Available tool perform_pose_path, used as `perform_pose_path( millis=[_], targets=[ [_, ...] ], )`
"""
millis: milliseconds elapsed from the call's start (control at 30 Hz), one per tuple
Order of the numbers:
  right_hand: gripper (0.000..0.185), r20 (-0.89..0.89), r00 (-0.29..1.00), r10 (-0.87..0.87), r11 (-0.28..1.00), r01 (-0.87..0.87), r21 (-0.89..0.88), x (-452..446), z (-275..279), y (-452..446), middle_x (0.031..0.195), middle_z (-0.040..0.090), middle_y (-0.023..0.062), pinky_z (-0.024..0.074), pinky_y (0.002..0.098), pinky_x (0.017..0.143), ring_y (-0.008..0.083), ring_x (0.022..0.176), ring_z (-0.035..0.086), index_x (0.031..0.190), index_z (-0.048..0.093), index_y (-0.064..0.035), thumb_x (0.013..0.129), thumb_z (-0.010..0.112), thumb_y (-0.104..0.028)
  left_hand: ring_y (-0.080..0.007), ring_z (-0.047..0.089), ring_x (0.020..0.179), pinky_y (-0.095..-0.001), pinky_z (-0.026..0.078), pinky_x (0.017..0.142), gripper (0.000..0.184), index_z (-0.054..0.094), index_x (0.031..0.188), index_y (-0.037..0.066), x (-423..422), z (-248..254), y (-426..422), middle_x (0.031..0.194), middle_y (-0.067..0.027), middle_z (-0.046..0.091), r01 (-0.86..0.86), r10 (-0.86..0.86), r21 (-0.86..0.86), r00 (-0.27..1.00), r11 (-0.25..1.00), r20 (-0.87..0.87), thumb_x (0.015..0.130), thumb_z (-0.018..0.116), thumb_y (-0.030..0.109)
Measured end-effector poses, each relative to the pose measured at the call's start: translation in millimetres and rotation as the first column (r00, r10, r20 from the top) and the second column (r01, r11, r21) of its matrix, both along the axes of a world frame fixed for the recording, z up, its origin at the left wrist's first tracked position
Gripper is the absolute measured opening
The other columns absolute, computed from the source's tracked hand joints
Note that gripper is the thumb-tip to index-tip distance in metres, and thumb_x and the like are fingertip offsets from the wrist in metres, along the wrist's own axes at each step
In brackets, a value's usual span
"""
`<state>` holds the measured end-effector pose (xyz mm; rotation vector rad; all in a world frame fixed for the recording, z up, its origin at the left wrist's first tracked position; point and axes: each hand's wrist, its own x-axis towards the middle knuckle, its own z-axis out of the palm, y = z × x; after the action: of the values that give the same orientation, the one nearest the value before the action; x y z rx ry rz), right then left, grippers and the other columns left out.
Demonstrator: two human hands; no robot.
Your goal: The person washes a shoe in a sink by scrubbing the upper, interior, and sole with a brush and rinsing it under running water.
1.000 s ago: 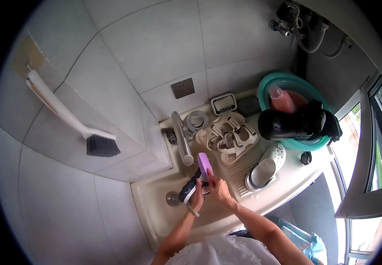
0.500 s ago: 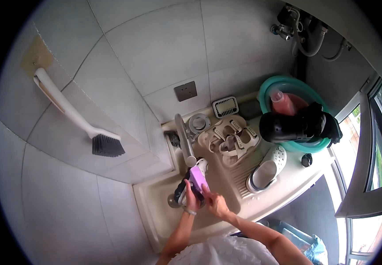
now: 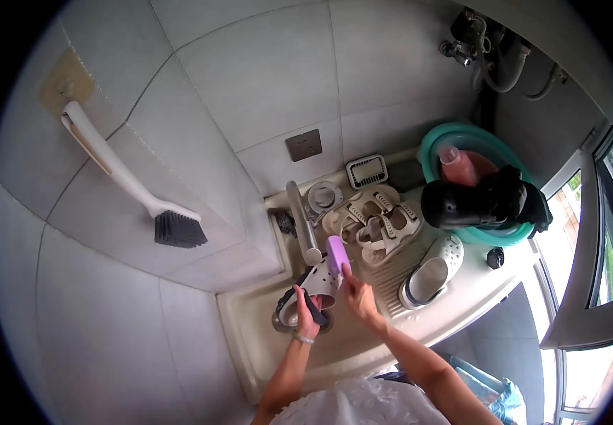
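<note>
Over the sink basin [image 3: 250, 322], my left hand [image 3: 306, 317] grips a white clog [image 3: 318, 282] with holes and dark trim, tilted beneath the faucet [image 3: 304, 225]. In my right hand [image 3: 359, 297] is a purple scrub brush [image 3: 337, 256], its head at the clog's toe; any bristles are hidden from view. No water stream shows at the spout. A second white clog [image 3: 432, 271] lies on the ribbed drainboard to the right. Behind it, a pair of beige sandals [image 3: 374, 221] rests on the same surface.
A teal basin [image 3: 442, 134] with a pink bottle [image 3: 457, 167] and black shoes [image 3: 466, 205] stands at the back right. A small soap dish [image 3: 367, 171] sits by the wall. A long-handled brush [image 3: 119, 173] hangs on the left wall. An open window frame [image 3: 589, 262] is on the right.
The clog has turned so its holed upper faces up. My right hand has moved right and up with the purple brush, which now stands more upright.
</note>
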<state>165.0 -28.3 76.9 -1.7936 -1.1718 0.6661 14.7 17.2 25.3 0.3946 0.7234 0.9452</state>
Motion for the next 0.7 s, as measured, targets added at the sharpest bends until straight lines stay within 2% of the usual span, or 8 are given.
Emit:
perform_pose_path(
  millis=[100, 267, 400, 467, 500, 567, 600, 700],
  targets=[
    [0.044, -0.053, 0.999, 0.009, 1.0, -0.01, -0.004, 10.7, 0.8, 7.0, 0.066, 0.046, 0.0206, 0.0451, 0.0319, 0.059, 0.0154, 0.057, 0.049, 0.136, 0.051, -0.0132, 0.092, 0.051, -0.014, -0.0264, 0.04, 0.131, -0.038, 0.027, 0.111, 0.083, 0.032, 0.144, 0.003, 4.1, 27.9, -6.1, 0.143, -0.0115, 0.043, -0.013, -0.004, 0.154, 0.994, 0.988, 0.108, 0.091, 0.041, 0.067],
    [0.045, -0.125, 0.992, 0.023, 0.999, -0.025, -0.019, 5.5, 10.3, 5.6, 0.066, 0.042, 0.0167, 0.0439, 0.0305, 0.06, 0.0128, 0.059, 0.044, 0.137, 0.05, -0.0137, 0.092, 0.051, -0.018, -0.0302, 0.03, 0.139, -0.0416, 0.02, 0.117, 0.1, 0.026, 0.146, -0.001, -6.4, 10.9, 7.4, 0.15, -0.016, 0.033, 0.108, -0.124, 0.075, 0.953, 0.991, 0.278, 0.083, 0.045, 0.074],
    [0.046, -0.164, 0.985, 0.042, 0.997, -0.052, -0.056, 10.6, 13.9, 3.5, 0.065, 0.038, 0.0098, 0.0419, 0.0294, 0.059, 0.0112, 0.06, 0.04, 0.138, 0.049, -0.0147, 0.093, 0.051, -0.02, -0.0285, 0.032, 0.138, -0.0404, 0.02, 0.116, 0.091, 0.027, 0.146, 0.003, -12.6, -2.0, 6.7, 0.149, -0.0125, 0.036, 0.1, -0.129, 0.103, 0.936, 0.99, 0.328, 0.084, 0.06, 0.061],
    [0.046, -0.173, 0.984, 0.029, 0.997, -0.041, -0.067, 12.4, 15.0, 1.9, 0.065, 0.038, 0.0098, 0.0417, 0.0294, 0.058, 0.011, 0.06, 0.04, 0.138, 0.049, -0.0148, 0.093, 0.051, -0.02, -0.0253, 0.035, 0.136, -0.0389, 0.029, 0.112, 0.093, 0.029, 0.146, 0.005, -20.0, -9.8, 9.1, 0.148, -0.0093, 0.038, 0.288, -0.362, 0.29, 0.899, 0.913, 0.248, 0.08, 0.068, 0.058],
    [0.046, -0.183, 0.983, 0.016, 0.997, -0.03, -0.075, 12.9, 15.9, 2.2, 0.065, 0.037, 0.0098, 0.0415, 0.0294, 0.058, 0.0109, 0.06, 0.039, 0.138, 0.049, -0.0149, 0.093, 0.051, -0.02, -0.0253, 0.035, 0.136, -0.0389, 0.029, 0.112, 0.093, 0.029, 0.146, 0.005, -23.9, -28.6, 10.5, 0.148, -0.0093, 0.038, 0.285, -0.359, 0.29, 0.9, 0.913, 0.247, 0.08, 0.068, 0.058],
    [0.046, -0.189, 0.982, 0.024, 0.997, -0.038, -0.071, 12.2, 24.1, 1.9, 0.065, 0.037, 0.0087, 0.0411, 0.0292, 0.058, 0.0107, 0.061, 0.039, 0.139, 0.048, -0.0157, 0.092, 0.05, -0.019, -0.0218, 0.04, 0.133, -0.0373, 0.04, 0.104, 0.09, 0.032, 0.144, 0.004, -23.3, -30.5, 11.9, 0.147, -0.0054, 0.039, 0.312, -0.316, 0.262, 0.948, 0.913, -0.029, 0.08, 0.069, 0.056],
    [0.047, -0.194, 0.981, 0.029, 0.997, -0.043, -0.068, 11.8, 26.9, 1.4, 0.065, 0.036, 0.0076, 0.0406, 0.0291, 0.058, 0.0106, 0.061, 0.038, 0.139, 0.048, -0.0164, 0.092, 0.05, -0.018, -0.019, 0.048, 0.126, -0.0357, 0.046, 0.096, 0.079, 0.04, 0.139, 0.002, -17.2, -32.8, 1.5, 0.141, -0.0036, 0.046, 0.11, -0.096, 0.079, 0.981, 0.991, -0.17, 0.085, 0.066, 0.053],
    [0.047, -0.132, 0.988, 0.085, 0.996, -0.087, -0.012, 8.7, 27.4, -1.5, 0.064, 0.043, 0.0146, 0.0434, 0.0312, 0.059, 0.0141, 0.058, 0.046, 0.138, 0.049, -0.0167, 0.092, 0.05, -0.015, -0.0189, 0.054, 0.119, -0.0352, 0.044, 0.098, 0.065, 0.045, 0.135, 0.003, -2.1, -3.3, 16.6, 0.134, -0.0042, 0.053, 0.038, -0.037, 0.016, 0.997, 0.999, -0.069, 0.092, 0.058, 0.05]
  ],
)
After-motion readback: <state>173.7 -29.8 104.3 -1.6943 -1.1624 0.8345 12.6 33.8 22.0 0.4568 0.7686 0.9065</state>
